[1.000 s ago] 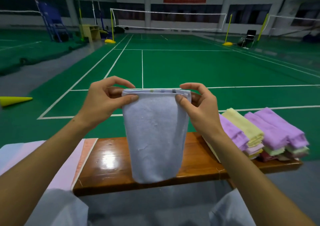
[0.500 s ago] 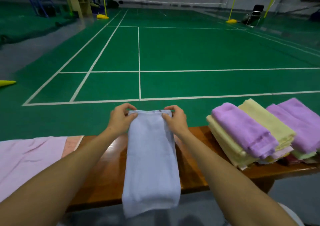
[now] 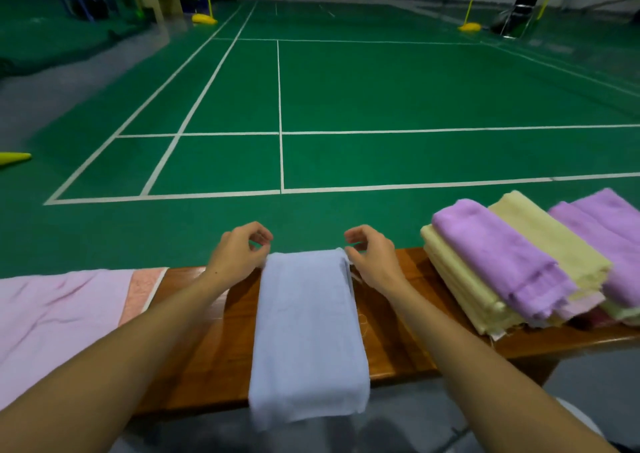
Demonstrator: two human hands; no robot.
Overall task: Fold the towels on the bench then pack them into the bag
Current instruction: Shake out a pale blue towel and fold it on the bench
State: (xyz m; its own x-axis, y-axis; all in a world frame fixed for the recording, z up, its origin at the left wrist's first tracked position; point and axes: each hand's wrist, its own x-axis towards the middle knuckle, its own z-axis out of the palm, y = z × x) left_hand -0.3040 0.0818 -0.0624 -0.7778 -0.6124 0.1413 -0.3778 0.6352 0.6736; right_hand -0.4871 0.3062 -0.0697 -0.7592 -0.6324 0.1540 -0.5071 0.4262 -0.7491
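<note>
A pale blue towel (image 3: pixel 306 331), folded into a long strip, lies across the wooden bench (image 3: pixel 388 334), its near end hanging over the front edge. My left hand (image 3: pixel 239 253) hovers at the towel's far left corner with fingers loosely curled, holding nothing. At the far right corner, my right hand (image 3: pixel 372 255) is also loosely curled and empty, just beside the cloth. A pile of folded towels (image 3: pixel 512 262), purple and pale yellow, sits on the bench to the right. No bag is recognisable.
A pink cloth (image 3: pixel 62 317) covers the bench's left end. Beyond the bench stretches a green court floor (image 3: pixel 381 99) with white lines. Yellow net posts, a chair and blue equipment stand far back.
The towel, held up a second ago, was laid down flat across the bench. Both hands have let go of its far corners and lifted slightly apart.
</note>
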